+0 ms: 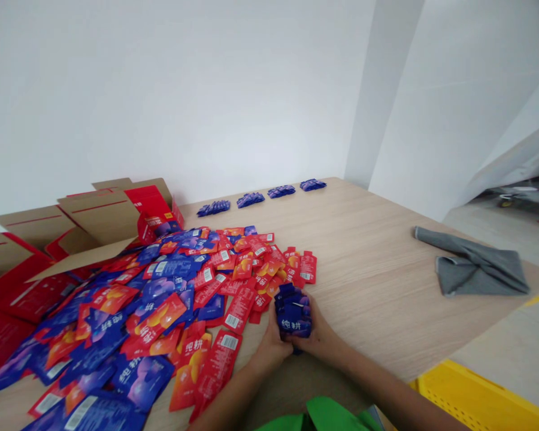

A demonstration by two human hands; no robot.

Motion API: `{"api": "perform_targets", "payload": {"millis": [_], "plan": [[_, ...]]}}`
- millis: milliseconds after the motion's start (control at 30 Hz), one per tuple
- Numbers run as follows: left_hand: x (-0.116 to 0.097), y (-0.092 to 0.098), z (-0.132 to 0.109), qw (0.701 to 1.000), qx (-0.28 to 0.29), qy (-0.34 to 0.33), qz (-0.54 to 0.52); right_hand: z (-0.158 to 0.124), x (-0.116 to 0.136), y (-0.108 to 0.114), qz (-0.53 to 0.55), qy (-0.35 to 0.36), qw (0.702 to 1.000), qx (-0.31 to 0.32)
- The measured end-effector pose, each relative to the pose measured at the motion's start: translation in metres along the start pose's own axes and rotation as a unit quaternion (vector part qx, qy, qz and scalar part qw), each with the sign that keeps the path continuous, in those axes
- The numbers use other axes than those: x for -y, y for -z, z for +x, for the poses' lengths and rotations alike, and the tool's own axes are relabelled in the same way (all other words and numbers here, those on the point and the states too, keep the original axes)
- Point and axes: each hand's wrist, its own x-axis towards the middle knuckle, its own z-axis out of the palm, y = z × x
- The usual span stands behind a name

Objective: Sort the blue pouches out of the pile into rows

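Between my two hands is a stack of blue sachets [291,314], printed with white characters, held just over the front part of the table. My left hand [272,341] grips the stack's left side, and my right hand [318,332] wraps its right side; the thumbs come close together at the near end. Right beside my left hand spreads a large heap of loose red sachets [238,308] and blue sachets [144,377], some face up and others showing barcodes.
Open red cardboard boxes [94,218] stand at the back left behind the heap. Along the table's far edge lie several blue sachet bundles [250,199]. A grey cloth [480,266] rests on the right of the wooden table [363,251]. A yellow crate [476,398] sits below the right edge.
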Motion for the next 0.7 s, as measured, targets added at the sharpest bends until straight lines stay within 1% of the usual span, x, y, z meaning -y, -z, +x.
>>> {"api": "perform_targets", "payload": {"millis": [67,100,233,367,433,533,633,700], "plan": [[0.001,0.003,0.0,0.999,0.019,-0.037,0.028,0.0,-0.002,-0.001,0.001,0.005,1.0,-0.004],[0.001,0.003,0.0,0.998,0.02,-0.052,0.036,0.0,-0.002,-0.001,0.002,0.008,1.0,-0.003],[0.004,-0.005,0.0,0.997,-0.001,-0.061,0.044,-0.002,0.001,0.0,0.0,0.01,1.0,0.003],[0.004,-0.011,-0.003,0.994,-0.015,-0.101,0.05,-0.004,0.005,0.002,-0.003,0.044,0.999,0.002],[0.002,-0.012,-0.003,0.994,-0.011,-0.092,0.05,-0.003,0.007,0.003,0.015,0.043,0.999,0.023],[0.0,-0.012,0.0,0.997,-0.01,-0.069,0.036,0.001,0.008,0.003,0.058,0.012,0.997,0.054],[0.0,-0.01,0.003,0.997,-0.005,-0.064,0.033,0.004,0.006,0.003,0.064,-0.011,0.997,0.044],[0.0,-0.009,0.005,0.997,0.009,-0.067,0.034,0.005,0.004,0.002,0.06,-0.018,0.997,0.034]]}}
